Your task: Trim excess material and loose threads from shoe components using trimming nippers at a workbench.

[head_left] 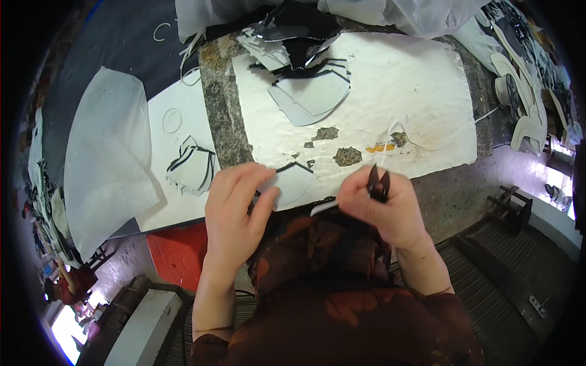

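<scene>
Left hand (235, 210) presses a curved white fabric piece (292, 183) with black edging flat on the white-covered surface (397, 79), near its front edge. Right hand (381, 204), grip clenched around small dark snips (378, 183), also pinches a white strip (323, 208). Further cut pieces (311, 91) lie stacked behind.
</scene>
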### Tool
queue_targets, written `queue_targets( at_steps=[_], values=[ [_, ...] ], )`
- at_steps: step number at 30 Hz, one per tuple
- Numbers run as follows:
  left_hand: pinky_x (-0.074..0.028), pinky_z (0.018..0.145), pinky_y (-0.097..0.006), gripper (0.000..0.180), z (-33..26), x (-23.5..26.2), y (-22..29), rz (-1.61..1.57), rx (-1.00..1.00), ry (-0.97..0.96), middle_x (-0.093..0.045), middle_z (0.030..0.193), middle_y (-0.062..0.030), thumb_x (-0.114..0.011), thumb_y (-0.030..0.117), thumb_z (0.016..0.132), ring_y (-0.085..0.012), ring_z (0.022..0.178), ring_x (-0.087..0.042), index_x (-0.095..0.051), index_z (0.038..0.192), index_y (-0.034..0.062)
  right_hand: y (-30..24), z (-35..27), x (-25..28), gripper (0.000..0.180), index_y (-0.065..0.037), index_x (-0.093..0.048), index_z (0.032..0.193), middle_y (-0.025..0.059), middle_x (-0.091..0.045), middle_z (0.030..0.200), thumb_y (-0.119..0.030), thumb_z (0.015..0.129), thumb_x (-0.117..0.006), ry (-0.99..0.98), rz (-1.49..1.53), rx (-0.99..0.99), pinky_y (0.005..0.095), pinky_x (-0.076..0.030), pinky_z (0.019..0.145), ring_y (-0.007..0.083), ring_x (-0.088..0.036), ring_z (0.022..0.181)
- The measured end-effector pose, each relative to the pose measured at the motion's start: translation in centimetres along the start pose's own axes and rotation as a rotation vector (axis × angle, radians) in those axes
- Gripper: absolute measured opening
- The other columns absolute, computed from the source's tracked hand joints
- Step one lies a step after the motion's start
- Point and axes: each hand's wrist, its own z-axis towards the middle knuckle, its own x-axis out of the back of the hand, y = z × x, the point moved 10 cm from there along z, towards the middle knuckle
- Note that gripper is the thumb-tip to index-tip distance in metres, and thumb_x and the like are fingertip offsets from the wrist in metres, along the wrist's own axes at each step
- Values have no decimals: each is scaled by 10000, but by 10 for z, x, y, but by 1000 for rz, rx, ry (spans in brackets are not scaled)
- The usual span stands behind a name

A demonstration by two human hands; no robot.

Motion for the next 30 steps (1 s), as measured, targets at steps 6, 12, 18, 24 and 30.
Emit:
queue_targets(
  at_steps=[6, 12, 18, 24, 30],
  values=[
    [-466, 1011, -438, 273, -43, -22, 7, 160, -109, -63, -706, 1135, -62, -794, 70, 814, -307, 1148, -615, -758, 1085, 76, 0, 18, -19, 103, -25, -698, 998, -20, -678, 846, -127, 988, -705, -5, -187, -29, 231, -473, 683, 46, -570, 767],
    [-439, 1087, -502, 354, -65, -40, 17, 90, -126, -40, -669, 1320, -94, -772, 92, 840, -309, 1232, -602, -737, 1189, 44, 2, 37, -55, 181, -26, -668, 961, 142, -682, 812, -204, 960, -698, -49, -488, 136, 365, -509, 652, 301, -654, 709],
    [-415, 1116, -515, 343, -73, -44, 15, 137, -92, -31, -654, 1325, -101, -771, 99, 842, -317, 1260, -587, -755, 1182, 53, 6, 42, -64, 158, -43, -658, 953, 141, -708, 847, -196, 931, -688, -11, -757, 264, 432, -529, 641, 365, -687, 753],
    [-390, 1121, -537, 330, -72, -41, 15, 171, -86, -7, -653, 1291, -92, -774, 122, 838, -314, 1266, -566, -770, 1165, 80, 11, 42, -59, 137, -29, -661, 958, 125, -677, 767, -160, 951, -701, 63, -785, 258, 359, -516, 618, 292, -672, 672],
    [-363, 1141, -553, 330, -72, -39, 14, 199, -69, 8, -620, 1352, -87, -779, 144, 830, -324, 1303, -537, -777, 1159, 126, 8, 41, -59, 105, -53, -648, 931, 121, -694, 802, -146, 911, -691, 100, -787, 298, 421, -524, 594, 341, -684, 704]
  ],
)
